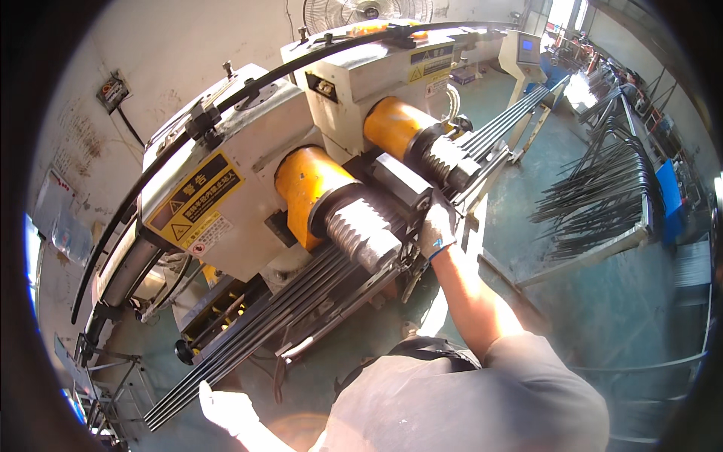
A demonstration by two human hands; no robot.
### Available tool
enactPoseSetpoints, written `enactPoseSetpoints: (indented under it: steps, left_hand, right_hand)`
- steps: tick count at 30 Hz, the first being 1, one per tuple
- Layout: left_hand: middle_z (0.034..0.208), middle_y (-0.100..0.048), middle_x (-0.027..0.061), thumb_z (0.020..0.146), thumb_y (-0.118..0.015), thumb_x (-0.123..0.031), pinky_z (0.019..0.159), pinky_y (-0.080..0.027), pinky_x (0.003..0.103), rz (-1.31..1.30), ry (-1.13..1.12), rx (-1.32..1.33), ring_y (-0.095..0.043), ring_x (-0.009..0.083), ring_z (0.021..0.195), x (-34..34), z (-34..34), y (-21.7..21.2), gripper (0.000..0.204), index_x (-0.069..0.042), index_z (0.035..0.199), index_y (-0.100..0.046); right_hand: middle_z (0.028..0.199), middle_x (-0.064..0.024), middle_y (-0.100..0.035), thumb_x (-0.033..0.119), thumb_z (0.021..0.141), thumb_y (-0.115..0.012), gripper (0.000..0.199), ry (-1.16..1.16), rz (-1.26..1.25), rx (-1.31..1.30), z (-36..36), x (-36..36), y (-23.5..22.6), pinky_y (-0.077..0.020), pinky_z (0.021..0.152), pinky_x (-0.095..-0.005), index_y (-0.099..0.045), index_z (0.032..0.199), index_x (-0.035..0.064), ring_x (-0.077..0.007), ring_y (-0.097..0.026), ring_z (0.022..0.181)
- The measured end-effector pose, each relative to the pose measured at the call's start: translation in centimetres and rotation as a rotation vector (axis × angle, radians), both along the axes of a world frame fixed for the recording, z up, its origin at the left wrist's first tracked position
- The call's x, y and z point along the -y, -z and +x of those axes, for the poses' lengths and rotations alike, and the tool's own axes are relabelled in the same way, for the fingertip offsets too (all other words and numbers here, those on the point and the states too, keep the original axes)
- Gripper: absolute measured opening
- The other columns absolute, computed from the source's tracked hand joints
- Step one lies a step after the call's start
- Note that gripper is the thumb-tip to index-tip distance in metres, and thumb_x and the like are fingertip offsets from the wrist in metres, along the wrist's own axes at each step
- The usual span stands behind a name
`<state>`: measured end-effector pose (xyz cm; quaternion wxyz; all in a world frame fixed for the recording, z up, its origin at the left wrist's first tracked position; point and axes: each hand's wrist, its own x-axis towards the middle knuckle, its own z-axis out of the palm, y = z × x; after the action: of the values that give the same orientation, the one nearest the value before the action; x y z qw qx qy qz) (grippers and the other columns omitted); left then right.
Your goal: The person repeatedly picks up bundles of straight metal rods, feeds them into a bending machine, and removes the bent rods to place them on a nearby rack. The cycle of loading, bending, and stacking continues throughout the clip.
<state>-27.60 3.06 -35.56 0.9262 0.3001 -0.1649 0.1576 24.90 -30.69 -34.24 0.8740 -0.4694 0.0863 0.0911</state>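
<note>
Several long dark metal rods [252, 325] run diagonally through a machine with two orange cylinders [310, 181], each ending in a thick ribbed threaded shaft [363, 230]. My right hand [437, 228], in a light glove, reaches to the end of a dark rectangular metal block [403, 183] between the two shafts. Its fingertips are lost in shadow against the block, so its grip is unclear. At lower left, my left hand [228, 411] is beside the near ends of the rods. Strong glare washes out its fingers; one digit points up, and no held thing shows.
A curved black hose [260, 81] arches over the pale machine housing [260, 162]. Farther back is a control box [523, 49] with a small blue screen. On the right, a rack [640, 192] holds a heap of bent dark rods. A fan [367, 11] stands at the back.
</note>
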Motion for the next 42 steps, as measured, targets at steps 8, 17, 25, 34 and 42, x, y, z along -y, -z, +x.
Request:
enactPoseSetpoints:
  steps: [8, 17, 25, 34, 42]
  left_hand:
    - [0.148, -0.070, 0.0226, 0.119, -0.060, -0.036, 0.121, -0.054, 0.049, 0.150, -1.151, -0.535, -0.068, 0.0323, 0.136, 1.8, 5.0, -10.1, 0.054, 0.006, 0.152, -0.060]
    - [0.134, -0.075, 0.0228, 0.114, -0.059, -0.015, 0.100, -0.064, 0.044, 0.411, -1.591, -0.466, -0.073, 0.0289, 0.107, 5.8, 17.8, -24.9, 0.041, 0.005, 0.150, -0.063]
    - [0.121, -0.073, 0.0139, 0.114, -0.056, -0.011, 0.100, -0.059, 0.042, 0.559, -1.403, -0.404, -0.069, 0.0243, 0.103, 10.4, 26.3, -30.9, 0.046, 0.001, 0.158, -0.054]
    - [0.112, -0.078, 0.0081, 0.112, -0.067, -0.013, 0.095, -0.059, 0.032, 1.064, -1.273, -0.478, -0.072, 0.0153, 0.098, 12.1, 34.4, -35.0, 0.028, -0.001, 0.136, -0.075]
    - [0.101, -0.078, 0.0067, 0.110, -0.074, -0.022, 0.086, -0.056, 0.030, 1.163, -1.059, -0.635, -0.071, 0.0128, 0.090, 13.9, 38.8, -36.9, 0.023, -0.002, 0.118, -0.080]
  right_hand:
    - [0.075, -0.0059, -0.071, 0.036, 0.115, -0.062, 0.037, -0.092, 0.031, -0.039, 0.1, 0.4, -1.4, -0.0527, 0.061, -0.0334, -0.077, 0.099, 0.0066, -0.0184, -0.067, 0.063]
    - [0.079, -0.0104, -0.072, 0.029, 0.104, -0.075, 0.028, -0.175, 0.061, -0.019, 1.8, 1.1, -3.3, -0.0499, 0.048, -0.0337, -0.072, 0.120, 0.0057, -0.0213, -0.067, 0.055]
    - [0.103, -0.0076, -0.076, 0.019, 0.098, -0.082, 0.044, -0.148, -0.006, 0.157, 4.6, 1.7, -0.3, -0.0570, 0.052, -0.0317, -0.071, 0.137, 0.0021, -0.0189, -0.075, 0.067]
    - [0.109, -0.0029, -0.078, 0.020, 0.099, -0.082, 0.040, -0.125, -0.216, 0.497, 6.3, 1.8, 3.9, -0.0561, 0.062, -0.0273, -0.075, 0.135, 0.0036, -0.0122, -0.074, 0.081]
    - [0.103, -0.0030, -0.077, 0.021, 0.101, -0.079, 0.028, -0.232, -0.039, 0.201, 4.3, 2.3, -1.2, -0.0529, 0.061, -0.0276, -0.079, 0.124, 0.0051, -0.0119, -0.072, 0.076]
